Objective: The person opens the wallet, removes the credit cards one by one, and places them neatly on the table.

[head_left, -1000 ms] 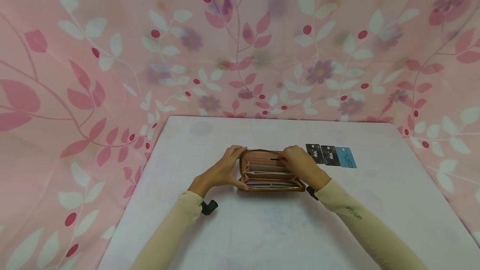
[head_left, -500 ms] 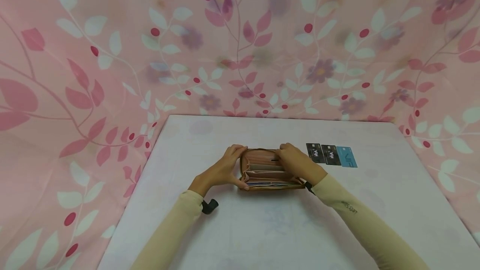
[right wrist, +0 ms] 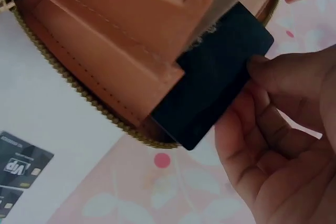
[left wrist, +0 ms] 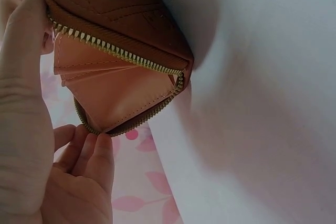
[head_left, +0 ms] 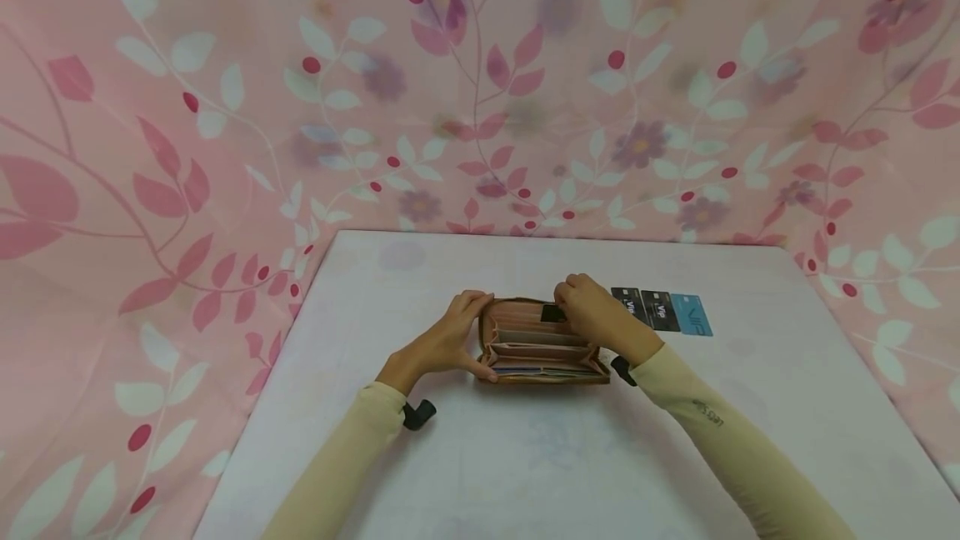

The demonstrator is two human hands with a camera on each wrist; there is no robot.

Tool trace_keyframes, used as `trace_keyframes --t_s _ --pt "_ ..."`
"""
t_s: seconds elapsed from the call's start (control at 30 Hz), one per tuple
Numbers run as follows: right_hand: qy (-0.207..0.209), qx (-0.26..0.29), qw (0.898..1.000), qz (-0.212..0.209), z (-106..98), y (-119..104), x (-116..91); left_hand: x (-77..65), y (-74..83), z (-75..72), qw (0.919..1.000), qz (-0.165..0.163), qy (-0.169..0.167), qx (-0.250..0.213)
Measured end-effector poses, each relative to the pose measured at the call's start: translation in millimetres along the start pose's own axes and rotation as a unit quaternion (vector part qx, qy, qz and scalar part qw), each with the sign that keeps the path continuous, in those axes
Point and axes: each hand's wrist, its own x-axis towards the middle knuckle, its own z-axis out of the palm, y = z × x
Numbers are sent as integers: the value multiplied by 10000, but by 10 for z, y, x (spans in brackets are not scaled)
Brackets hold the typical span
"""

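Note:
A brown zip wallet (head_left: 540, 380) stands unzipped on the table, its pink-tan pockets facing up. At its left end my left hand (head_left: 448, 336) grips it, thumb on the near edge and fingers on the far edge. The left wrist view shows the brass zip teeth and side gusset (left wrist: 121, 95) close to those fingers. Above the far pocket, my right hand (head_left: 596, 315) pinches a black card (right wrist: 218, 72) by its edge between thumb and fingers. Part of the card sticks up out of the pocket; its lower part is hidden inside the wallet.
Right of the wallet, two black VIP cards (head_left: 661, 311) and a blue card (head_left: 692, 315) lie in a row on the white table (head_left: 540, 473). Paper edges (head_left: 547, 372) show in the near pocket. A pink floral cloth (head_left: 480, 107) hangs behind the table.
My right hand has risen slightly, and the black card, earlier just a thin dark edge, now shows much more above the pocket. My left hand keeps its hold on the wallet.

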Motion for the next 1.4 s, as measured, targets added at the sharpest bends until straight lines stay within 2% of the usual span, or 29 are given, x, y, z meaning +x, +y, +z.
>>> trace_keyframes --t_s 0.23,0.37,0.57,0.67,0.83,0.93,1.03,1.23,1.4 --pt "-184 768 9961 383 -44 84 -22 1 28 -10 9999 -46 -37 -90" --pt "-200 1066 9930 468 -90 115 -29 4 35 -11 9999 -72 -57 -84" --pt "366 1465 9876 432 -229 152 -30 7 25 -15 10000 -7 -9 -39" --pt "504 1589 9849 472 -268 192 -43 3 14 -14 10000 -30 -13 14" --pt "909 1645 9785 847 -336 374 -138 15 3 -4 10000 -8 16 -16" --pt "1259 1672 9697 1259 -410 565 -253 27 1 2 10000 6 16 -37" --pt "1497 1744 9567 1787 -465 805 -413 33 -7 5 10000 -20 1 -5" --pt "1780 1440 9294 2893 -484 1230 -817 14 -17 2 9999 -118 -39 -73" --pt "1808 1310 9088 3526 -481 1483 -1142 12 -22 13 9999 -136 -18 -57"
